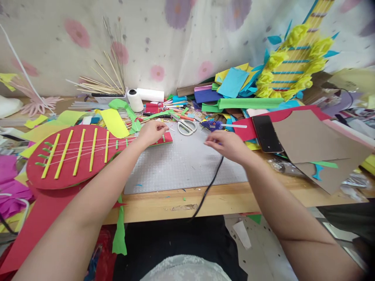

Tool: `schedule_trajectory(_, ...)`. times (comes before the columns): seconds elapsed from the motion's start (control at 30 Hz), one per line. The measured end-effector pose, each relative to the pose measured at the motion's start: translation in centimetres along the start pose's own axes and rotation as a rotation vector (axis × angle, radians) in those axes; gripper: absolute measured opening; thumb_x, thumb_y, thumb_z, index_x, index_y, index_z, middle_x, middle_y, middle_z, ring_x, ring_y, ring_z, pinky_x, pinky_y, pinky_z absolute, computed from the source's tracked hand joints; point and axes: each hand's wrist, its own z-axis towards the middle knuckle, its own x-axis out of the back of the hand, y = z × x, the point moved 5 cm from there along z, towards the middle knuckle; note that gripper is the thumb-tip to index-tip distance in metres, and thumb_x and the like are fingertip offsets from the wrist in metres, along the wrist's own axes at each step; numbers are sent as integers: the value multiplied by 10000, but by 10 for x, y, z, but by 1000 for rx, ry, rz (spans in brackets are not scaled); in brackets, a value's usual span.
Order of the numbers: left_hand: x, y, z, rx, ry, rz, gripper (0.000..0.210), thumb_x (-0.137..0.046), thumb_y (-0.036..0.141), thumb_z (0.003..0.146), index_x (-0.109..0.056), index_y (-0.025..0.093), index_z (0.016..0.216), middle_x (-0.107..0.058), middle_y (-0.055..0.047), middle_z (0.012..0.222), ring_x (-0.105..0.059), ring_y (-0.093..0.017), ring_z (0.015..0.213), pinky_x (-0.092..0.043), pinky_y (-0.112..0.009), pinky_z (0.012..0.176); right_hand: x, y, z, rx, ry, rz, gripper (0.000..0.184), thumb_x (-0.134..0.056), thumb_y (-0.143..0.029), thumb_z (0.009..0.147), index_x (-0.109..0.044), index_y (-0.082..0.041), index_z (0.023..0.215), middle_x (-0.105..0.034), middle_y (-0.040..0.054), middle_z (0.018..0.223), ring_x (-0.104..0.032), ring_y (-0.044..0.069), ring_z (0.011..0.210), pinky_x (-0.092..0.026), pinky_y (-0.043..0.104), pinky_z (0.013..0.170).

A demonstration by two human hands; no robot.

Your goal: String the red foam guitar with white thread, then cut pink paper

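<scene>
Over the guitar [99,153], the left hand [150,134]'s fingers are pressed together; near the glue gun [212,125], the right hand [227,144]'s grip is obscured.

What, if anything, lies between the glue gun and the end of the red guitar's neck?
The scissors do: they lie on the grey mat between the glue gun and the red neck end, toward the back. The left grip is also at the neck, just left of its end.
</scene>
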Motion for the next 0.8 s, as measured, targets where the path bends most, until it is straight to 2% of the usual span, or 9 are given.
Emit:
schedule_trajectory(0.1,-11,4,-5,-43,-51,35,293,-517,382,818,-744,203,865,-701,-38,761,-580,-179,686,-368,-284,599,-35,-31,40,30,71,355,245,-693,-379,727,-577,-194,839,-638,77,1003,-603,204,921,-488,330,750)
schedule_trajectory(0.17,-16,3,-8,-58,-87,55,290,-507,382,823,-740,213,858,-710,-37,784,-596,-187,711,-367,-284,594,-62,-45,67,58,66,591,369,-734,-325,668,-537,-195,953,-586,99,1136,-576,216,1033,-499,315,737)
schedule_trajectory(0.2,-17,1,-10,-55,-97,69,289,-505,382,823,-739,217,858,-715,-38,801,-604,-191,725,-368,-284,595,-74,-50,78,72,24,702,420,-734,-282,656,-512,-197,1003,-562,102,1181,-569,212,1059,-503,310,742)
schedule_trajectory(0.33,-17,-9,-15,-18,-118,88,300,-505,392,819,-740,235,919,-728,-33,866,-621,-204,772,-386,-284,618,-106,-59,100,55,-151,949,454,-726,-240,641,-482,-180,1019,-621,57,959,-607,182,913,-492,332,780)
schedule_trajectory(0.43,-19,-11,-18,-41,-190,26,301,-514,388,810,-740,243,948,-736,-21,911,-628,-201,815,-404,-276,642,-111,-56,98,24,-180,942,441,-751,-301,623,-506,-177,968,-620,27,874,-597,160,828,-472,320,764)
schedule_trajectory(0.53,-20,-10,-18,-69,-227,-6,300,-516,377,804,-734,244,961,-735,-14,930,-628,-191,821,-413,-269,659,-108,-50,93,21,-145,843,404,-742,-365,635,-549,-172,933,-619,15,850,-573,140,784,-435,280,724)
schedule_trajectory(0.6,-17,-11,-16,-72,-211,5,321,-512,387,806,-716,242,1008,-728,-17,921,-622,-187,804,-411,-269,651,-104,-43,93,-10,-61,745,340,-697,-420,680,-586,-170,884,-601,-1,775,-541,124,715,-399,259,673)
schedule_trajectory(0.7,-6,-19,-11,-13,-126,57,334,-517,402,802,-701,217,1010,-710,-32,882,-605,-183,757,-405,-272,625,-100,-31,94,-97,57,664,268,-614,-432,748,-599,-165,769,-537,-20,649,-469,107,620,-350,247,609)
schedule_trajectory(0.8,1,-26,-9,22,-83,49,280,-533,378,789,-700,191,913,-695,-33,828,-589,-170,703,-403,-272,605,-104,-27,94,-153,57,618,212,-612,-374,737,-584,-166,710,-542,-16,644,-461,108,621,-334,240,596)
